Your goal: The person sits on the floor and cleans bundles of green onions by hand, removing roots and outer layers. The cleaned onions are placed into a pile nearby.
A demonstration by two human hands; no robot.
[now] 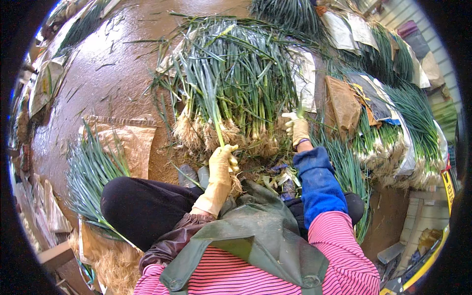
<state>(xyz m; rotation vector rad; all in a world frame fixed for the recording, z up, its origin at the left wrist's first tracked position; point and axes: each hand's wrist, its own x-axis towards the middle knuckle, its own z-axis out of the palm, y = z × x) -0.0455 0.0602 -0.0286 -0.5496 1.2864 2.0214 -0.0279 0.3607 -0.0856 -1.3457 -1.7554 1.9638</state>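
Note:
My left hand (219, 167), in a pale yellow glove, grips the lower stalk of a green onion (218, 127). Its leaves reach up over the heap, while fibrous roots show below my fingers. In front of me lies a large heap of green onions (239, 70), leaves pointing away and tangled, soil-stained roots (190, 127) towards me. At the heap's right edge, my gloved right hand (297, 128) has its fingers apart. A blurred green scrap shows just beyond its fingertips; whether it touches them is unclear.
Stripped leaf waste (284, 179) lies between my feet. More green onions rest at my left (94, 173) beside a brown sack (129, 140). Bundles of green onions (383, 143) and a brown cloth (343, 105) stand at the right. The brown floor (107, 81) looks wet.

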